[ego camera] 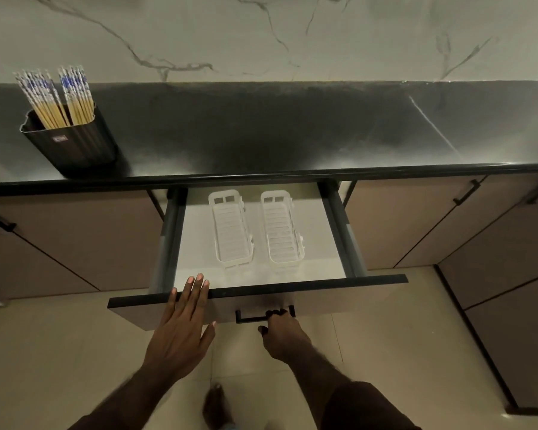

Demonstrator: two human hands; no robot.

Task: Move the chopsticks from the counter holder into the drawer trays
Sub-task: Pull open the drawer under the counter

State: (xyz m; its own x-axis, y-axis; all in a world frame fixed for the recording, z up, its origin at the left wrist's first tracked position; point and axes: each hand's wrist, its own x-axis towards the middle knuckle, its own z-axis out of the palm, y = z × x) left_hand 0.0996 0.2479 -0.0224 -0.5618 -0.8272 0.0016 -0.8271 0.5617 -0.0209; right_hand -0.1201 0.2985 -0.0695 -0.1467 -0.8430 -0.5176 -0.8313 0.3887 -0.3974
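- Head view: your left hand (185, 318) lies flat with straight fingers over the dark top edge of the drawer front (339, 297), low and left of centre in the frame, gripping nothing.
- Your right hand (281, 332) curls its fingers round the black bar handle (250, 318) at lower centre; the fingertips are hidden behind the bar.
- The drawer (330, 237) stands pulled out at centre, with grey side rails to left and right and a pale, smooth floor.
- Two white slatted plastic trays (232, 231) lie side by side lengthwise in it, close but apart, with bare floor showing around them.
- The chopsticks (55, 94) stand in two bunches at upper left, pale wood below and blue-and-white patterned tops, leaning in a dark ribbed holder (75, 147).
- The holder sits near the front edge of the glossy black counter (292, 128), which runs across the frame to the right of it.
- Behind rises a pale veined marble wall (261, 32).
- Brown flat-fronted cabinets (75, 237) flank the drawer; their black handles are cut off or small.
- The holder's label is too small to read.
- Your forearms are cut off by the bottom edge, and a blurred foot (216, 405) shows on the beige tiled floor (44, 367).
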